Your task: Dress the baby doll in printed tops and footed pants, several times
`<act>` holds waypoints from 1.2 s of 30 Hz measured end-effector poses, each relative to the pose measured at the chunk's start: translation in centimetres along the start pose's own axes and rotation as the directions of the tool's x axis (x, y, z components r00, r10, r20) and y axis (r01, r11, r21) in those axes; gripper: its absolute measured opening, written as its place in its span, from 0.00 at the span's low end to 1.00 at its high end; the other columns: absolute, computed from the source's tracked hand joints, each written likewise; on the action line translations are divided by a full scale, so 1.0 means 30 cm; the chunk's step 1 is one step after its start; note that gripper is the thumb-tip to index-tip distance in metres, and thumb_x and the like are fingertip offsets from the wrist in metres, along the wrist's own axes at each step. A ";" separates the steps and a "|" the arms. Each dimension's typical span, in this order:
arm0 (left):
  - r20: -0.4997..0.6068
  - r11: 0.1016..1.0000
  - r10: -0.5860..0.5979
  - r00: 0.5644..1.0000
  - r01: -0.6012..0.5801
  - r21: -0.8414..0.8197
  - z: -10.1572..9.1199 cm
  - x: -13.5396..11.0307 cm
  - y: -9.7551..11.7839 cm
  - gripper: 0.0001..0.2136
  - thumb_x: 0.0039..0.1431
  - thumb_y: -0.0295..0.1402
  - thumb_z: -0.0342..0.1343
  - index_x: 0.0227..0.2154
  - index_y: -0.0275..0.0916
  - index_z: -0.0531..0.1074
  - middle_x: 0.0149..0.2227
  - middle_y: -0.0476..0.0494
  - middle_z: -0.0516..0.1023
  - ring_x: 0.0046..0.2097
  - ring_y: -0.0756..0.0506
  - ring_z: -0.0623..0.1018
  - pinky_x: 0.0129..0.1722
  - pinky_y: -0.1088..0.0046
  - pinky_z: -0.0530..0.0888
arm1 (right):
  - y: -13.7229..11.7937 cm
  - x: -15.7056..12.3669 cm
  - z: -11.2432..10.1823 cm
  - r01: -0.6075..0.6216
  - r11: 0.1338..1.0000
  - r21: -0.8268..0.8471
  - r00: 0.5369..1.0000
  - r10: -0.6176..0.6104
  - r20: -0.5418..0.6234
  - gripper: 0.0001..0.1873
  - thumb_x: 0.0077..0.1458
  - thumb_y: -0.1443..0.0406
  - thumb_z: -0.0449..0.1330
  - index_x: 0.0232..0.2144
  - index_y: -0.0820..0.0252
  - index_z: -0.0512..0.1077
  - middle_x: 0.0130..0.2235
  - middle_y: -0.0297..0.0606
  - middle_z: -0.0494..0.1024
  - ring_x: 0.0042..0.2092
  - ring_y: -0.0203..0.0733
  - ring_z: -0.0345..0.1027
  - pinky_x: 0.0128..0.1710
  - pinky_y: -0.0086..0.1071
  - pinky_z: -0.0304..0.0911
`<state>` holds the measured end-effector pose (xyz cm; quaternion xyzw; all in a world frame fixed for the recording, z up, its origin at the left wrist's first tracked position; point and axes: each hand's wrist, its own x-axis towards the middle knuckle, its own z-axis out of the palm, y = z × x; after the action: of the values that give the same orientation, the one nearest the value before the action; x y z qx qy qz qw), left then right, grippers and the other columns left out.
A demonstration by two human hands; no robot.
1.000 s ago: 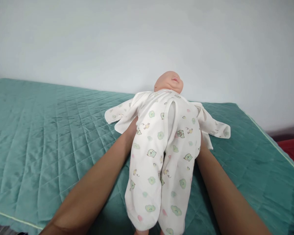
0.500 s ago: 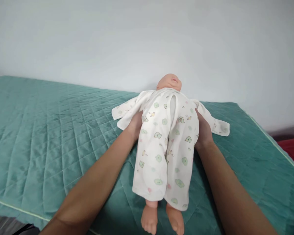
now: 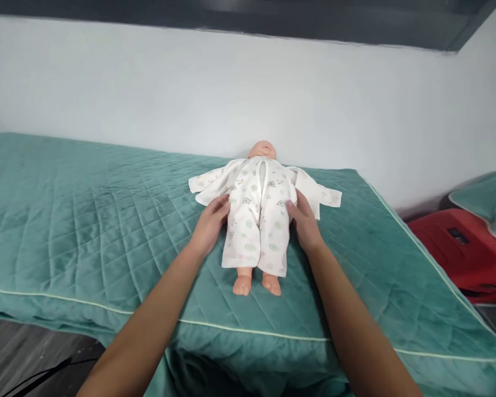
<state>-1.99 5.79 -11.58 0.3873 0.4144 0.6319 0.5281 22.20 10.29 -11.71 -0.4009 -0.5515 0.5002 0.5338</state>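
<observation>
A baby doll [image 3: 258,215] in a white printed sleepsuit lies face up on the teal quilted bed [image 3: 86,220], head toward the wall and bare feet toward me. My left hand [image 3: 210,225] rests against the doll's left side at the hip, fingers stretched out and together. On the other side my right hand [image 3: 303,220] lies flat against the hip, thumb touching the cloth. Both empty sleeves are spread out sideways on the quilt.
The bed's near edge with pale piping [image 3: 231,326] runs across in front of me, with dark floor [image 3: 28,358] below at the left. A red object [image 3: 454,248] with teal cloth over it stands at the right. A white wall [image 3: 248,94] backs the bed.
The doll has gone from lifted and close to me to lying flat on the quilt. My hands have slid from under its sides to resting beside its hips. The view has pulled back.
</observation>
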 end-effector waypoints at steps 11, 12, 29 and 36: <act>0.138 0.654 0.262 0.955 -0.281 0.702 -0.053 -0.404 -0.070 0.19 0.57 0.28 0.59 0.51 0.43 0.70 0.51 0.42 0.73 0.53 0.43 0.75 0.55 0.62 0.72 | -0.036 -0.505 0.089 0.078 0.912 -0.402 0.991 -0.115 -0.069 0.27 0.58 0.65 0.62 0.59 0.53 0.64 0.64 0.45 0.65 0.65 0.50 0.60 0.64 0.50 0.62; 0.134 0.612 0.283 0.950 -0.286 0.737 -0.044 -0.401 -0.073 0.16 0.58 0.28 0.57 0.49 0.42 0.70 0.48 0.42 0.74 0.51 0.43 0.75 0.53 0.62 0.72 | -0.037 -0.508 0.101 0.107 0.888 -0.447 0.987 -0.149 -0.058 0.25 0.57 0.67 0.61 0.57 0.54 0.65 0.62 0.46 0.66 0.64 0.50 0.61 0.62 0.49 0.65; 0.391 0.437 0.436 0.810 -0.571 0.695 -0.048 -0.514 0.034 0.04 0.67 0.27 0.53 0.41 0.41 0.71 0.37 0.48 0.76 0.39 0.49 0.76 0.42 0.72 0.71 | -0.200 -0.563 0.105 0.471 0.676 -0.567 0.878 -0.422 0.226 0.06 0.63 0.71 0.58 0.38 0.55 0.68 0.39 0.37 0.74 0.41 0.41 0.71 0.41 0.35 0.67; 0.389 0.497 0.310 0.867 -0.497 0.711 -0.099 -0.481 0.014 0.06 0.68 0.31 0.53 0.45 0.41 0.72 0.41 0.45 0.75 0.43 0.46 0.75 0.44 0.70 0.72 | -0.175 -0.601 0.100 0.404 0.627 -0.666 0.912 -0.333 0.241 0.14 0.63 0.71 0.57 0.50 0.55 0.68 0.51 0.43 0.74 0.53 0.46 0.69 0.52 0.42 0.68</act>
<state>-2.85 -8.85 -13.00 0.7305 0.4891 0.4423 0.1773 21.66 -8.61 -9.73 -0.4277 -0.7942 0.1503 0.4045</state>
